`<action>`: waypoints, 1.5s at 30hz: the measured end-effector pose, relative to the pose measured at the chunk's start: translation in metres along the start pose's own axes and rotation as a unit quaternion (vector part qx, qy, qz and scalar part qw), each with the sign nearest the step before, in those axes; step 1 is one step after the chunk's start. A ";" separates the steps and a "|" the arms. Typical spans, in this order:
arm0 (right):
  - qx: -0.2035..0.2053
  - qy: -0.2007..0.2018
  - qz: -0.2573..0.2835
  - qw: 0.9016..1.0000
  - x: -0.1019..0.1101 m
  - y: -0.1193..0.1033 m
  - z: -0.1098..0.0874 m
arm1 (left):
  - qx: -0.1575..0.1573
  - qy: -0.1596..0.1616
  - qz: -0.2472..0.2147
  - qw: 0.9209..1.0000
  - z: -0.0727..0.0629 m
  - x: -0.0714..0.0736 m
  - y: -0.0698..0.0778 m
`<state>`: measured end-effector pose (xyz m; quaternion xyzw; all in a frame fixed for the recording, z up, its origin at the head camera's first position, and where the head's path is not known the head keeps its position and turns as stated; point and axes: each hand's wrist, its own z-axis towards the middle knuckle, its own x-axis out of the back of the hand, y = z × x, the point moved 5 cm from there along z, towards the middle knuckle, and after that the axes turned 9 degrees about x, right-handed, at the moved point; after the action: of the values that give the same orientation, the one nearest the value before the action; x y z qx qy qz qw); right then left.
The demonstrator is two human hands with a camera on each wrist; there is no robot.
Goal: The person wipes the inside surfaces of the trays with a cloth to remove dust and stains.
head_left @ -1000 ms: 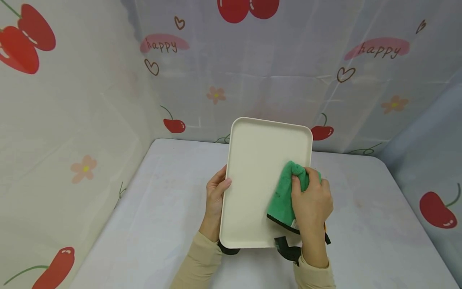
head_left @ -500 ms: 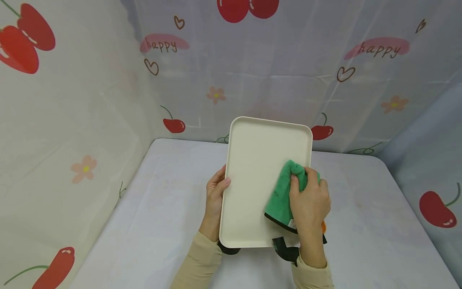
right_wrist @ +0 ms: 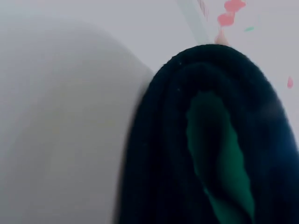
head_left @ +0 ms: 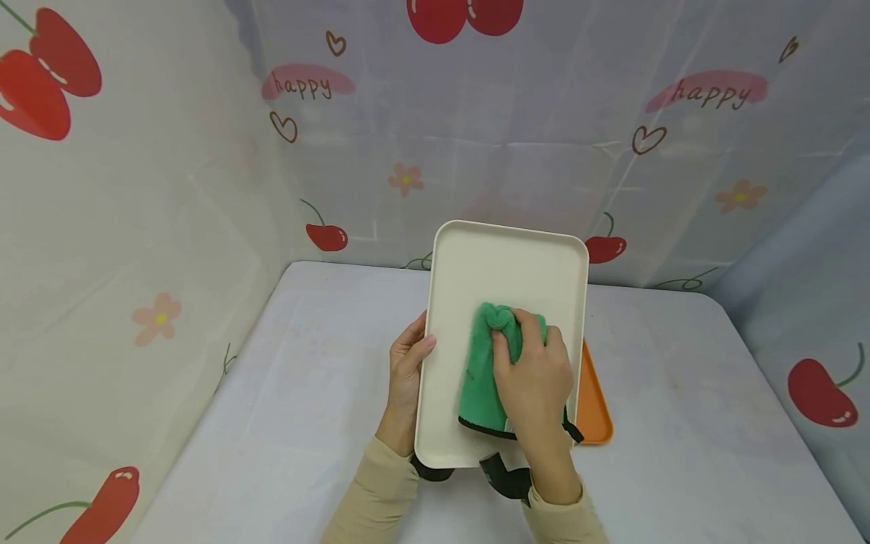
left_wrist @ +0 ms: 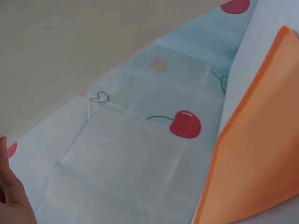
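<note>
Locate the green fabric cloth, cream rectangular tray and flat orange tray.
Green fabric cloth (head_left: 482, 378), head view, left side.
Cream rectangular tray (head_left: 506, 272), head view, upper face.
Flat orange tray (left_wrist: 259, 140), left wrist view, broad face.

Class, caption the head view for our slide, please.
Left hand grips a cream tray; right hand holds a green cloth against it, an orange tray partly hidden behind.

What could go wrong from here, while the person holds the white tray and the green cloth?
The left grip holds the white tray at one side, so pressure from the right grip through the green cloth might twist it or make it slip. If it slipped, it could knock the orange tray partly hidden behind it.
</note>
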<state>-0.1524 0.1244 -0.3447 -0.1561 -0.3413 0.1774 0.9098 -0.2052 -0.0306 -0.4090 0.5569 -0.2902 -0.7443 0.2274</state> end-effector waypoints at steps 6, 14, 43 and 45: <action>0.075 0.002 0.020 0.997 -0.006 -0.032 -0.001 | 0.005 -0.001 0.017 1.000 0.000 0.000 -0.002; 0.131 0.005 0.020 0.991 -0.010 -0.052 -0.003 | 0.002 -0.033 0.006 0.999 -0.002 -0.002 -0.002; 0.082 0.007 0.036 0.996 -0.003 -0.021 -0.007 | 0.013 -0.001 0.011 1.000 0.000 0.001 -0.005; 0.065 0.008 0.036 0.997 0.000 -0.012 -0.008 | 0.011 -0.002 0.003 1.000 0.000 0.001 -0.004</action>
<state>-0.1448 0.1123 -0.3458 -0.1102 -0.3156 0.2303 0.9139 -0.2057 -0.0282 -0.4126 0.5571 -0.3007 -0.7413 0.2229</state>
